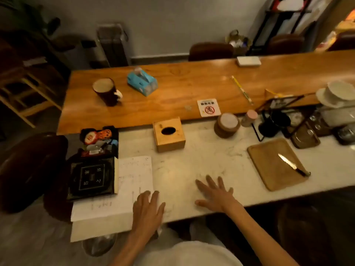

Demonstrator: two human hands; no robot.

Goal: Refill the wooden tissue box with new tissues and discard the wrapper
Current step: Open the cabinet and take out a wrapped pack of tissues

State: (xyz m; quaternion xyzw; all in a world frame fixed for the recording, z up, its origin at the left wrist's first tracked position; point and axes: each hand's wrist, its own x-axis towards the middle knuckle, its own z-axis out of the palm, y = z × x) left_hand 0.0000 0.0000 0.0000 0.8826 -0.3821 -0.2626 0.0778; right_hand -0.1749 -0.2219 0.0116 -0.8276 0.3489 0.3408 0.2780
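1. The head view shows a wooden tissue box (169,134) on a white marble counter (201,160). Its dark oval hole faces up.
2. Behind the box, on the brown wooden table (172,93), lies a blue pack of tissues (142,81), well apart from the box.
3. In front of the box, near the counter's edge, the left hand (148,210) lies flat on a white paper (123,189). Its fingers are loose and hold nothing.
4. The right hand (217,196) rests flat on the counter, in front of the box and a bit to the right. Its fingers are spread wide and hold nothing.
5. Far right of the box, a knife (292,165) lies on a wooden board (272,164).
6. Left of the box sits a black tray (99,141) full of small things.
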